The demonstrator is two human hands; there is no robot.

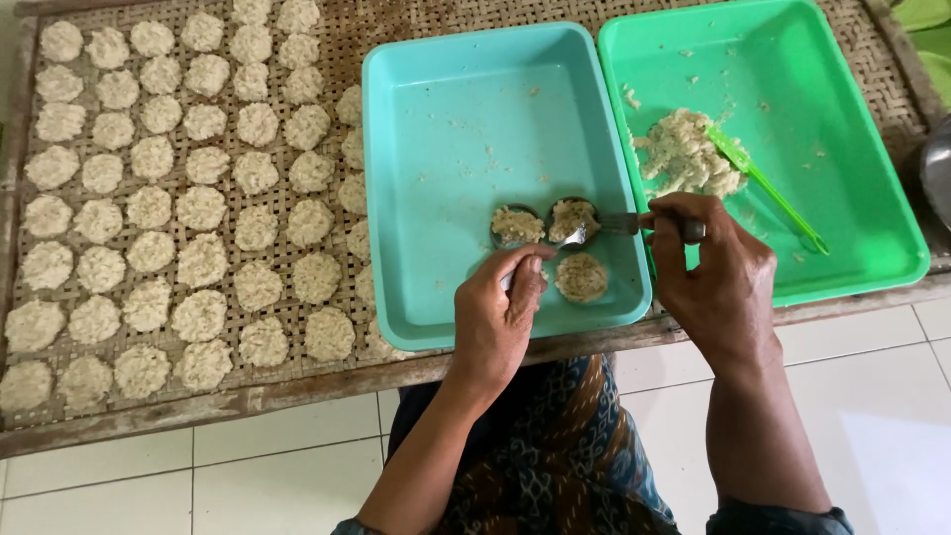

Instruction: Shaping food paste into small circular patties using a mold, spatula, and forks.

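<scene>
Where spoon meets dough, right hand behind.

A metal spoon lies level over the teal tray, its bowl heaped with pale mash. Just left sits a round metal mould, filled with the same mash. A flat patty lies on the tray floor beside them.

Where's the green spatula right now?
In the head view, the green spatula lies in the green tray at right, its blade on the rice pile.
</scene>
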